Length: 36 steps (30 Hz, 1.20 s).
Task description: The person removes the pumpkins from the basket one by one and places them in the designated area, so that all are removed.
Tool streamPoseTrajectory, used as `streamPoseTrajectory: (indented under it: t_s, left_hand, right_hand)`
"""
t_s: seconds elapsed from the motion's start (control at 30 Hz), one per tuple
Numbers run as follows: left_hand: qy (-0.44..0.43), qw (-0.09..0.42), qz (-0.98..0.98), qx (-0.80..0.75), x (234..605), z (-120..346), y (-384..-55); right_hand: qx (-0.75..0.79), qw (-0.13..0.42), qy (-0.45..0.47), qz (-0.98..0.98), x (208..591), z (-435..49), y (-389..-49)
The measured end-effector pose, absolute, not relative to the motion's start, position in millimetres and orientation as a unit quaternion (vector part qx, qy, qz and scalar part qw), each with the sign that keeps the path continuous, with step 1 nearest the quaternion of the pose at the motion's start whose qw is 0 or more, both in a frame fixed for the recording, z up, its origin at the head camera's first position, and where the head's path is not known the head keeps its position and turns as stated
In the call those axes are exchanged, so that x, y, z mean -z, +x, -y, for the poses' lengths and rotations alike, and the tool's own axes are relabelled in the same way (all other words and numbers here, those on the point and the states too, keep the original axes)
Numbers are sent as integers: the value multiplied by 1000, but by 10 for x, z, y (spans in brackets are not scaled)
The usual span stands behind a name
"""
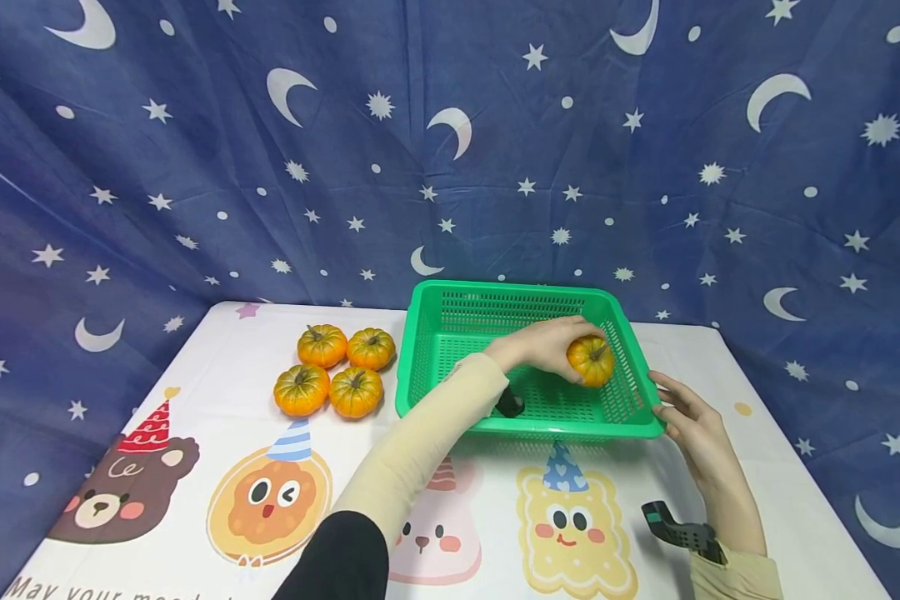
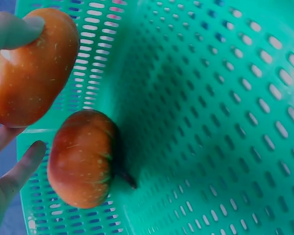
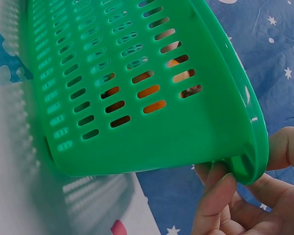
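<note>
Item: one small, round, ribbed orange-yellow pumpkin [image 1: 591, 362], over the right part of a rectangular green plastic basket [image 1: 555, 427] with slotted walls, clasped between the thumb and fingers of the left hand [image 1: 547, 346]. Right hand [image 1: 690, 425]: fingers closed about the basket's rim at its near right corner. Also listed: four more small orange-yellow ribbed pumpkins [image 1: 356, 392], grouped on the white cloth-covered desk [image 1: 217, 367] left of the basket. Handling, as judged: keep the pumpkin held by its smooth sides, clear of stem, rim and wall; let the fingers part only once it has support underneath; hold the rim steady without tipping the basket. Views compared: the left wrist view records a second, redder-looking pumpkin [image 2: 83, 159] in the basket, below the held one, its dark stem sideways; the head view gives no clear sight of it. The right wrist view alone shows fingers tucked beneath the rim, and orange through the wall slots. Only the head view shows the desk group.
</note>
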State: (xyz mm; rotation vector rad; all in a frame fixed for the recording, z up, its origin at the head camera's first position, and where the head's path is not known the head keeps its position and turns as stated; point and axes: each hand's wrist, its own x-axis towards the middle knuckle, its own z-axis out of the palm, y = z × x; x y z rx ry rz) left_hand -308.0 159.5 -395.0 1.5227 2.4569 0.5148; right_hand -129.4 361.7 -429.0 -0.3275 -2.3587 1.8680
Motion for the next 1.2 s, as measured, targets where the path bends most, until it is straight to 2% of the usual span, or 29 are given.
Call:
streamPoseTrajectory:
  t_s: [0.23, 0.57, 1.2]
  left_hand:
    - [501, 86, -831, -226, 3904, -1525, -3091]
    - [473, 60, -841, -257, 3799, -1433, -3059]
    - [414, -1, -871, -265, 3602, -1237, -2887]
  right_hand:
    - [-628, 64, -104, 769, 4470, -3740, -1351]
    - [-611, 51, -119, 781, 4132, -3506, -1253]
    - [-599, 50, -113, 791, 4151, -3509, -1264]
